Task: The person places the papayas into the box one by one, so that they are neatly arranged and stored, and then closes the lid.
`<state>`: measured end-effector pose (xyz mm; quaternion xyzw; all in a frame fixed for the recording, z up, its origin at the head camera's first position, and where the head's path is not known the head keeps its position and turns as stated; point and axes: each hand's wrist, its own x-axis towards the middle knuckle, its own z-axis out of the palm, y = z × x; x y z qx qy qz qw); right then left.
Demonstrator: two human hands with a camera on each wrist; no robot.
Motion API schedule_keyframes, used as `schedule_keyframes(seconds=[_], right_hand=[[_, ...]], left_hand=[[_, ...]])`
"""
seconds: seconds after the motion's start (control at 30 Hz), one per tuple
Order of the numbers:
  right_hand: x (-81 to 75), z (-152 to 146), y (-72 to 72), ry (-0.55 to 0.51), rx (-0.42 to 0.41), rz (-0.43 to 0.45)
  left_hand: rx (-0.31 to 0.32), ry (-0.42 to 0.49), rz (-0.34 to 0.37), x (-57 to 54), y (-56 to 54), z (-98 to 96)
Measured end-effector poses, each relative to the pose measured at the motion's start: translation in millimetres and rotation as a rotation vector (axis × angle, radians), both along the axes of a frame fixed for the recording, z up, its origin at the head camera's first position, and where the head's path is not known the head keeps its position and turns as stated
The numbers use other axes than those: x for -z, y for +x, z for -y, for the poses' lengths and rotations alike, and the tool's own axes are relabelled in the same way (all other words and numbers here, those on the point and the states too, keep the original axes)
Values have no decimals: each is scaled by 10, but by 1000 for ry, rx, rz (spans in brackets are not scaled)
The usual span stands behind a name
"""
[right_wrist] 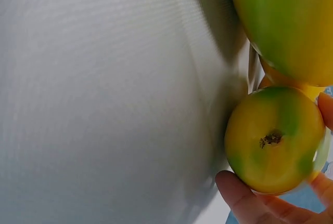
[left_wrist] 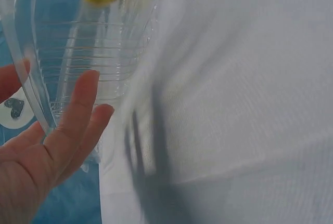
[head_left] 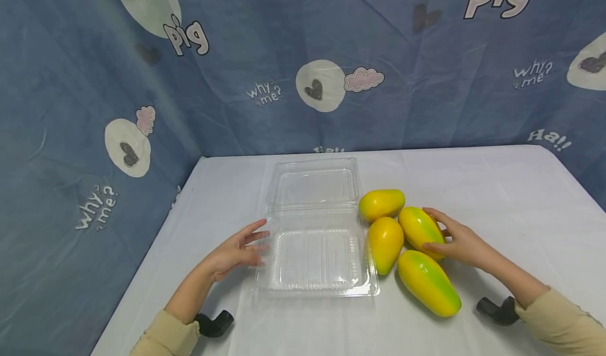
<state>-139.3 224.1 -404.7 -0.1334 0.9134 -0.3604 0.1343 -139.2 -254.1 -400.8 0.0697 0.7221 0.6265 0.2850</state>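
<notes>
A clear plastic clamshell box (head_left: 312, 287) lies with its lid (head_left: 314, 166) folded back, away from me. At the box's left edge is my left hand (head_left: 232, 253), fingers spread and fairly straight; in the left wrist view the fingertips overlap the box wall (left_wrist: 39, 91), and firm contact is hard to tell. My right hand (head_left: 466, 245) grips a yellow-green mango (head_left: 418, 225), its thumb on the near side and fingers on the far side. In the right wrist view that mango (right_wrist: 270, 164) shows its stem end, with fingertips around it.
Around the gripped mango lie others: a yellow one (head_left: 381, 204) behind, another (head_left: 385, 244) against the box's right side, and a larger yellow-green one (head_left: 428, 282) in front. All stand on a white-covered table (head_left: 511, 198), with a blue printed cloth (head_left: 402, 119) hanging behind.
</notes>
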Motion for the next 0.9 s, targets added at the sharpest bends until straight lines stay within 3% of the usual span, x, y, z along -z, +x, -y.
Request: schedule_keyframes(seconds=[0.4,0.9], right_hand=[[-15,-32,-2,0,38,19],[-252,-102,-56,-25,16,-20]], left_hand=[[28,19,1,17,-2,7],[23,20,-2,5,1,3]])
